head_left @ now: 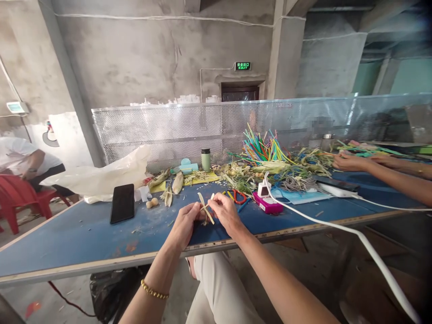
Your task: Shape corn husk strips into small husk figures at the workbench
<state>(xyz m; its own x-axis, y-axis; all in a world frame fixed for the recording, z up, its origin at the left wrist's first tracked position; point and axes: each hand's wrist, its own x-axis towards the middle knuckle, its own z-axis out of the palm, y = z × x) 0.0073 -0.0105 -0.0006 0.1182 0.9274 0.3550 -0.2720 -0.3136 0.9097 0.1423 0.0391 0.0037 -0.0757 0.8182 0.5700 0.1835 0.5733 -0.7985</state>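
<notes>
Just above the near edge of the blue table, my left hand (184, 223) pinches pale corn husk strips (206, 209) that cross each other. From the other side, my right hand (227, 213) closes its thumb and fingertips on the same strips. Small round pale balls (152, 203) and dried husk pieces (177, 183) lie beyond my left hand. A red-handled tool (240, 197) rests past my right hand, its kind unclear. How the strips are joined between my fingers is hidden.
A black phone (122, 204) lies at left near a plastic bag (111, 175). Behind stand a green cup (205, 160) and colourful pipe-like stems (263, 146). A white cable (324, 219) runs from a magenta power block (269, 203). A co-worker's hand (349, 161) works at right.
</notes>
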